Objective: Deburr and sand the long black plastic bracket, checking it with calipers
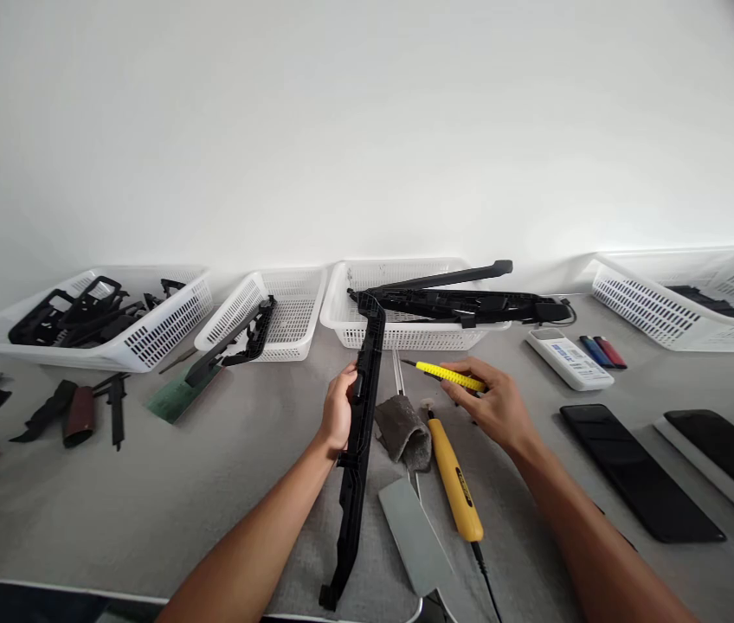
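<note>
A long black plastic strip [362, 415] runs upright through the middle of the view, and my left hand [339, 408] is wrapped round it. Its upper end overlaps the front of the middle white basket [406, 335]. To the right, my right hand [493, 400] grips a yellow utility knife [450, 375], whose tip points left toward the strip. Below the knife lie a crumpled grey-brown cloth [399, 428] and a yellow corded tool [454, 480]. Nearer the front edge is a flat grey-green block [415, 532].
More black strips [464, 303] lie across the middle basket. Other white baskets stand at left [139, 342], left of centre [295, 346] and right [685, 329]. A white device [568, 359], two lighters [602, 351] and a black phone [640, 472] lie at right; a green sheet [178, 396] lies at left.
</note>
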The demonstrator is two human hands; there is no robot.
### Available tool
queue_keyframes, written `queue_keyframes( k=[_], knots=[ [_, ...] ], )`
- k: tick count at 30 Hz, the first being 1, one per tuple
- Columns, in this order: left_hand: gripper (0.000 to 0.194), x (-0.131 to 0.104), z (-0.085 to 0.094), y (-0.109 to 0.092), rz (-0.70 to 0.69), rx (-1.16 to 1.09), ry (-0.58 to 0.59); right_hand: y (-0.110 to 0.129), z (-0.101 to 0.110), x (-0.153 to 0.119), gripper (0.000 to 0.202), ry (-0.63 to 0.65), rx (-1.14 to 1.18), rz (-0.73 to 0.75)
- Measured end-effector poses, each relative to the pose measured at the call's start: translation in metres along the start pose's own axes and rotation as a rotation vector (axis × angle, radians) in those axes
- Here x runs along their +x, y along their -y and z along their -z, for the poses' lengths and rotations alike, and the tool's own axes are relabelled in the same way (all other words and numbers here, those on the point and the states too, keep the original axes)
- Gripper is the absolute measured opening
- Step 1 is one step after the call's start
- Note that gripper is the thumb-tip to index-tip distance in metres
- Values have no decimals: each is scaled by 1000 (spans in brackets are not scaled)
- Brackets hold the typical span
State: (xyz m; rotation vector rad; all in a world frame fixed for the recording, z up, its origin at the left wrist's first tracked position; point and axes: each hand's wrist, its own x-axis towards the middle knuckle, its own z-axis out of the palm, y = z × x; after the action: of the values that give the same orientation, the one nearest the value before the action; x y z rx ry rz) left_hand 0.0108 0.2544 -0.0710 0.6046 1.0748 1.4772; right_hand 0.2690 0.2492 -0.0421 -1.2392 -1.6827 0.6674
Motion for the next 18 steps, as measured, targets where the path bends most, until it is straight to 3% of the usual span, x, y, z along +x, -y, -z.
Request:
queue_keyframes(
  k=[2,6,9,18],
  knots=[
    [31,1,0,1,-9,-3,-11,1,1,0,38,64,19,-6],
    [33,4,2,1,-6,-18,-19,1,2,0,34,27,22,-9],
    [32,6,2,2,-2,-31,-12,0,2,-1,35,90,35,-21],
    [32,6,-1,-6,-10,-123,84,5,-2,-3,31,176,64,27]
  ],
)
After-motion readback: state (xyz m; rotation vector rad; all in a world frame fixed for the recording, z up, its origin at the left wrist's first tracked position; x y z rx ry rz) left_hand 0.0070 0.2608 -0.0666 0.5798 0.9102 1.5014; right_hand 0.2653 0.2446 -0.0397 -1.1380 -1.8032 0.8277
